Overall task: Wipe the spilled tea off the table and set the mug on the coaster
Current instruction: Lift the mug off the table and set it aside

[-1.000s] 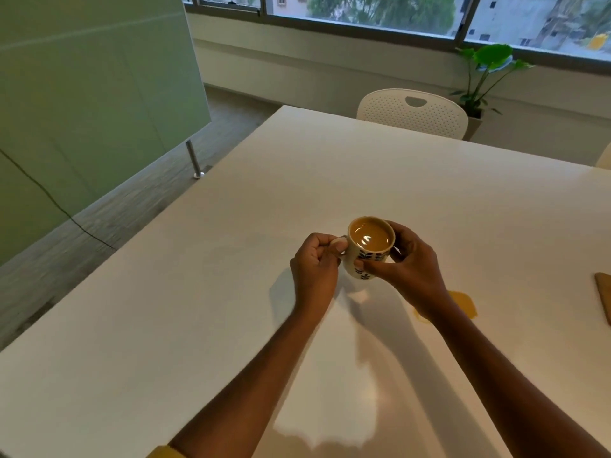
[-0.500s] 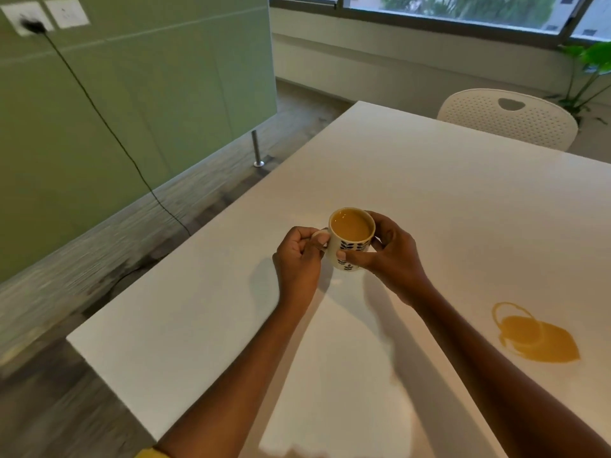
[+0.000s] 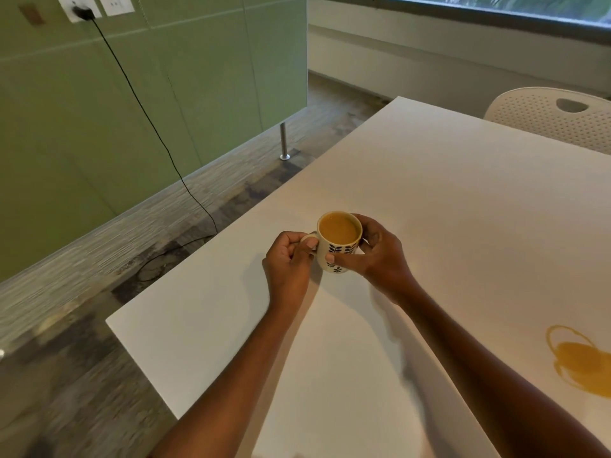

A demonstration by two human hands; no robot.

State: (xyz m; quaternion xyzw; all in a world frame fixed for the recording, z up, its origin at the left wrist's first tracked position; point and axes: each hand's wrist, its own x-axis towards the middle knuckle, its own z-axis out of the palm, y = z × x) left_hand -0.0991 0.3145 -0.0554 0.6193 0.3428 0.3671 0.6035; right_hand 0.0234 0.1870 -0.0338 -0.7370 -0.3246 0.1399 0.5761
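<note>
Head view: the left hand (image 3: 288,259) is pinching the handle and the right hand (image 3: 375,251) is cupping the patterned mug (image 3: 339,241), mid-worktop (image 3: 446,200), left of the spilled tea (image 3: 585,365). Nearly full ceramic: probably heavy, sloshy, breakable.

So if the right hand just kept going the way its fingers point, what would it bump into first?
The right hand is wrapped round the mug, fingers pointing left. Beyond the mug, it would probably meet the left hand on the handle; depth is uncertain.

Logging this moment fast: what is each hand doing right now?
Left hand: closed on the mug handle.
Right hand: wrapped around the mug's side, holding it.
</note>
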